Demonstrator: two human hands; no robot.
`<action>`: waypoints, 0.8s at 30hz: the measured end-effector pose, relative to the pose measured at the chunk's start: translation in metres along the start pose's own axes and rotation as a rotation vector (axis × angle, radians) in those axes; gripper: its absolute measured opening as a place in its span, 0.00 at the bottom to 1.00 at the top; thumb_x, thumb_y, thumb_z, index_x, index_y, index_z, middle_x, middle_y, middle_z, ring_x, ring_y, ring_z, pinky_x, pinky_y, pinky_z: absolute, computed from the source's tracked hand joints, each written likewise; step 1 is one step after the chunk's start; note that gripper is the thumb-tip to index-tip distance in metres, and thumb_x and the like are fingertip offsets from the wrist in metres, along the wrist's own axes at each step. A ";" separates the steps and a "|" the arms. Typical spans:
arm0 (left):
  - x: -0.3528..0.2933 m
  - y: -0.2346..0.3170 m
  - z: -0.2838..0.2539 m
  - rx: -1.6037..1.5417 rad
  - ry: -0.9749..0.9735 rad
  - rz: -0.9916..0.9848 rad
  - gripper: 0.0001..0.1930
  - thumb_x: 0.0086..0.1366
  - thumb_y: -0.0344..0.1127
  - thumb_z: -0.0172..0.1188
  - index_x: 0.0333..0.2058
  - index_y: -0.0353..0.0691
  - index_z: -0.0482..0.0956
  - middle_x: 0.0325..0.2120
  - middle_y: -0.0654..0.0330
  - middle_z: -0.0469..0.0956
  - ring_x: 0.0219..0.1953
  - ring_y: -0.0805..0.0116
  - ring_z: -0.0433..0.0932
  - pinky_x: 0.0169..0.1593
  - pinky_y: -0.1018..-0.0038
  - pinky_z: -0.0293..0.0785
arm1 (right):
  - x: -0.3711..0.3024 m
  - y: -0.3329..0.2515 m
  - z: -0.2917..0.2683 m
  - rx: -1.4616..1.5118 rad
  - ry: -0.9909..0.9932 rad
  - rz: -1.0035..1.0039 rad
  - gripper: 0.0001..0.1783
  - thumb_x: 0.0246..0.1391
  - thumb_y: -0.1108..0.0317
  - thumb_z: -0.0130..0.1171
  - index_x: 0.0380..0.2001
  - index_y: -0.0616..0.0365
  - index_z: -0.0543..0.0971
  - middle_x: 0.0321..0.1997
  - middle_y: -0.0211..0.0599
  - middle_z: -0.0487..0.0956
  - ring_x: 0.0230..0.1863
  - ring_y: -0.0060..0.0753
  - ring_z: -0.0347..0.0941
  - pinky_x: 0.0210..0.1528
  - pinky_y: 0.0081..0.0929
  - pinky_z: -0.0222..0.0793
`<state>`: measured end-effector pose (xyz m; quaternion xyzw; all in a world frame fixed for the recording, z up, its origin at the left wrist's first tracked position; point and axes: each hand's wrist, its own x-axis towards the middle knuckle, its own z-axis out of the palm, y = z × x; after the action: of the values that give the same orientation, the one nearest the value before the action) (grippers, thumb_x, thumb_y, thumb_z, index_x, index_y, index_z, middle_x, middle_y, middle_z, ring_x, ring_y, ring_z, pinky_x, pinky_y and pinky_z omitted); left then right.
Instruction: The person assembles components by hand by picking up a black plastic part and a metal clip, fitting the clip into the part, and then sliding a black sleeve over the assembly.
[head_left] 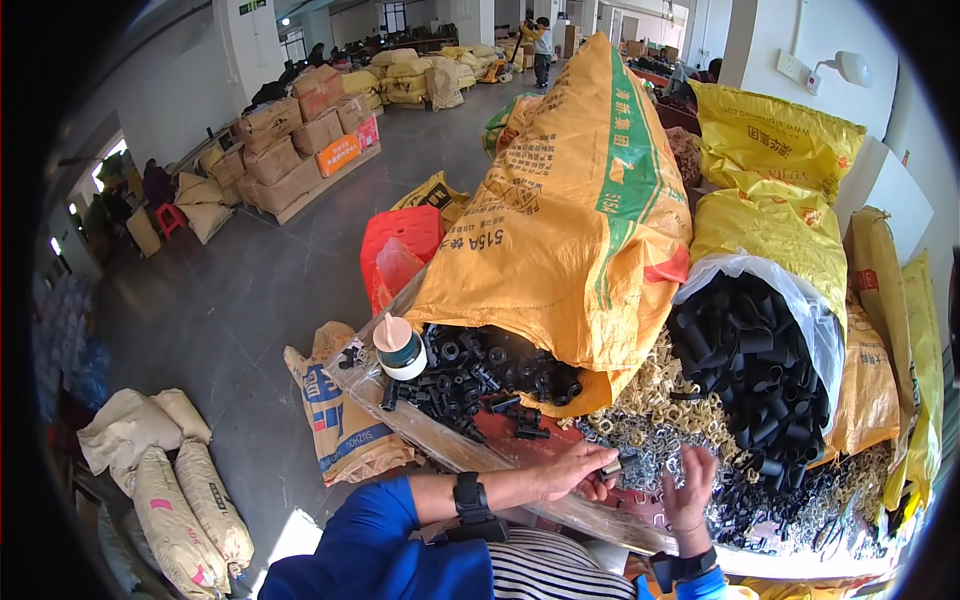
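My left hand (578, 472) is closed on a small black plastic fitting (613, 466) with a pale edge, held over the front of the table. To its right, my right hand (690, 492) hovers with fingers apart and slightly bent, above silvery metal clips (645, 462). I see nothing in it. Black plastic fittings (460, 380) spill from the mouth of a large orange woven sack (560, 230). Brass-coloured clips (665, 395) lie heaped beside them. Black tube pieces (745, 350) fill a white-lined yellow sack (770, 240) on the right.
A lidded cup (399, 348) stands at the table's left edge, near a red plastic stool (402, 250). Filled sacks (180, 500) lie on the floor at left. Stacked cartons (285, 150) stand farther back. Another person (542, 50) stands in the far background.
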<state>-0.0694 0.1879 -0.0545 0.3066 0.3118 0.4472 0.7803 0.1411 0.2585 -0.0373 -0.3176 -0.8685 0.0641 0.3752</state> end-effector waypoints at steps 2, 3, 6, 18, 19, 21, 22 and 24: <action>-0.001 -0.002 -0.004 -0.020 0.026 0.021 0.14 0.59 0.43 0.46 0.33 0.38 0.70 0.23 0.63 0.72 0.22 0.78 0.72 0.24 0.86 0.70 | 0.015 0.037 -0.015 -0.233 0.133 0.064 0.22 0.39 0.73 0.53 0.42 0.60 0.66 0.40 0.45 0.63 0.42 0.42 0.61 0.40 0.31 0.60; -0.001 -0.004 -0.005 -0.039 0.048 0.039 0.13 0.58 0.42 0.46 0.33 0.38 0.70 0.23 0.62 0.72 0.22 0.78 0.72 0.24 0.86 0.70 | 0.018 0.059 -0.023 -0.330 0.184 0.129 0.21 0.39 0.74 0.53 0.42 0.60 0.66 0.41 0.45 0.63 0.43 0.41 0.61 0.41 0.31 0.60; 0.000 -0.003 -0.002 -0.062 0.077 0.036 0.12 0.59 0.41 0.47 0.32 0.38 0.70 0.23 0.62 0.71 0.22 0.77 0.72 0.25 0.85 0.71 | 0.013 0.122 -0.048 -0.419 0.289 0.286 0.20 0.40 0.75 0.52 0.41 0.61 0.66 0.41 0.45 0.63 0.42 0.39 0.62 0.41 0.29 0.60; 0.002 -0.006 0.004 -0.150 0.092 -0.061 0.11 0.56 0.37 0.51 0.36 0.38 0.70 0.26 0.64 0.72 0.27 0.78 0.71 0.31 0.84 0.71 | 0.027 -0.013 -0.003 0.299 -0.164 0.015 0.20 0.34 0.66 0.60 0.34 0.59 0.71 0.34 0.40 0.67 0.36 0.39 0.63 0.37 0.30 0.60; 0.001 -0.006 0.006 -0.184 0.088 -0.070 0.11 0.56 0.36 0.51 0.36 0.38 0.70 0.26 0.65 0.72 0.27 0.78 0.71 0.31 0.84 0.71 | 0.027 -0.024 0.003 0.317 -0.224 -0.081 0.21 0.33 0.64 0.61 0.35 0.59 0.72 0.34 0.39 0.67 0.36 0.39 0.63 0.37 0.31 0.60; -0.002 -0.004 0.008 -0.217 0.084 -0.074 0.11 0.56 0.36 0.52 0.36 0.39 0.71 0.26 0.65 0.72 0.27 0.78 0.71 0.31 0.85 0.70 | 0.028 -0.033 0.011 0.334 -0.284 -0.183 0.21 0.33 0.62 0.61 0.35 0.58 0.72 0.34 0.39 0.67 0.36 0.38 0.62 0.38 0.31 0.59; -0.006 -0.003 0.008 -0.210 0.082 -0.089 0.11 0.55 0.36 0.52 0.36 0.39 0.71 0.26 0.66 0.72 0.27 0.79 0.71 0.30 0.86 0.70 | 0.028 -0.034 0.014 0.340 -0.289 -0.195 0.21 0.33 0.62 0.61 0.34 0.58 0.72 0.34 0.39 0.67 0.36 0.38 0.62 0.38 0.31 0.58; -0.012 0.001 0.008 -0.198 0.078 -0.119 0.10 0.54 0.37 0.53 0.35 0.40 0.71 0.24 0.68 0.72 0.26 0.80 0.71 0.28 0.89 0.69 | 0.029 -0.039 0.017 0.350 -0.301 -0.221 0.21 0.34 0.62 0.61 0.34 0.58 0.73 0.34 0.38 0.68 0.36 0.37 0.63 0.38 0.31 0.58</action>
<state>-0.0686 0.1762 -0.0465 0.1914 0.3137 0.4403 0.8192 0.0947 0.2474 -0.0186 -0.1379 -0.9196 0.2186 0.2957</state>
